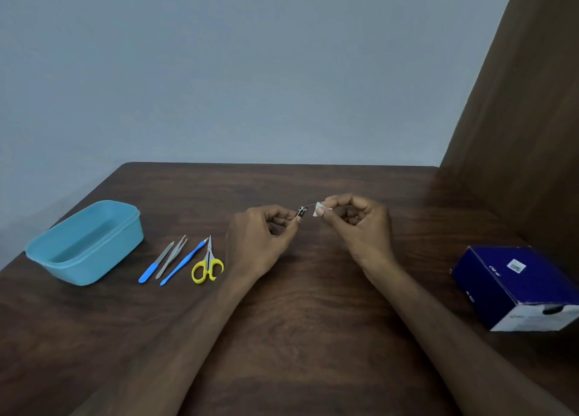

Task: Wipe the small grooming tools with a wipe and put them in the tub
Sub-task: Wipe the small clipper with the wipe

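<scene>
**Nail clipper held mid-frame, wipe pinched on its thin arm**

At the centre of the frame we see the left hand (261, 238) with its grip closed on a small metal nail clipper (300, 212), thumb and curled fingers pinching it just above the surface (313, 321). A thin metal arm sticks out of the clipper toward the right. The right hand (360, 224) has its grip closed on a small white wipe (319, 210), pinched between thumb and fingertips at the far end of that arm. Both hands are raised a little off the wood, close together, with the forearms running down to the lower edge of the frame.

To the left of the left hand, four tools lie on the surface in a loose row: yellow-handled scissors (208, 266) nearest the hand, then a long blue-handled tool (183, 263), then tweezers (172, 255), then a blue-handled nail file (156, 262). Further left, near the surface's left edge, stands the light blue tub (84, 243); we see nothing inside it. At the right edge of the frame a dark blue box (513, 285) sits on the surface, well apart from the hands.
</scene>
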Motion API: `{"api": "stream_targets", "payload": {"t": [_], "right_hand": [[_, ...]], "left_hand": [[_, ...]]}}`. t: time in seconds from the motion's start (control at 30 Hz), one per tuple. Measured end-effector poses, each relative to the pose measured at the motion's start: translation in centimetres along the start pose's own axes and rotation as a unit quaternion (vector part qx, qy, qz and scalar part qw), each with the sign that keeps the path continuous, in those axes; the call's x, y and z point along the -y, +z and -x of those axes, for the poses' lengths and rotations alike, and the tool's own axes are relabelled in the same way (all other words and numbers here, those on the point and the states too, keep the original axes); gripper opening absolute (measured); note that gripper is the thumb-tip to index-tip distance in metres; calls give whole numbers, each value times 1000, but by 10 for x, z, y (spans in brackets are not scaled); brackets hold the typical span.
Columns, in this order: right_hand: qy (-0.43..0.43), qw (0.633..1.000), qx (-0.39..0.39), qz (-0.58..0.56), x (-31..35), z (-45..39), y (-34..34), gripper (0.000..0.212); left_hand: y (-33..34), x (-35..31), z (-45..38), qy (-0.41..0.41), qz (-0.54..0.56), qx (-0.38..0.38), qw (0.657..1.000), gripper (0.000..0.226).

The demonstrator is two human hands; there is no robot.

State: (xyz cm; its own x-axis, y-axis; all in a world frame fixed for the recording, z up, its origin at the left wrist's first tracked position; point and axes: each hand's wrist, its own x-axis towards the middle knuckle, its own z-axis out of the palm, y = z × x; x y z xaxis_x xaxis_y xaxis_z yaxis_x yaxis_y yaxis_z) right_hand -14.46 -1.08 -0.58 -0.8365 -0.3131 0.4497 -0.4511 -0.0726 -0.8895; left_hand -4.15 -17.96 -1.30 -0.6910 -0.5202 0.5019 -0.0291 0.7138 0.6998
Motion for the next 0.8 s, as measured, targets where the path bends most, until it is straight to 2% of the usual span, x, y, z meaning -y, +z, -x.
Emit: {"api": "stream_targets", "payload": {"t": [0.1,0.23,0.3,0.43,0.6,0.8], "right_hand": [[-23,999,25,14,-2,2,5,18],[-66,997,21,36,1,3,4,24],[-97,993,19,64,4,5,2,18],[-169,975,12,145,8,9,1,25],[-58,991,31,114,1,3,1,17],[-41,995,22,89,-1,-4,-3,14]], "left_hand": [[0,0,1,33,12,31,999,13],[1,0,1,48,23,34,998,15],[1,0,2,65,9,41,997,16],[2,0,2,78,-17,44,996,16],[3,2,2,95,-43,58,993,14],[4,2,-1,52,-24,49,997,10]]}}
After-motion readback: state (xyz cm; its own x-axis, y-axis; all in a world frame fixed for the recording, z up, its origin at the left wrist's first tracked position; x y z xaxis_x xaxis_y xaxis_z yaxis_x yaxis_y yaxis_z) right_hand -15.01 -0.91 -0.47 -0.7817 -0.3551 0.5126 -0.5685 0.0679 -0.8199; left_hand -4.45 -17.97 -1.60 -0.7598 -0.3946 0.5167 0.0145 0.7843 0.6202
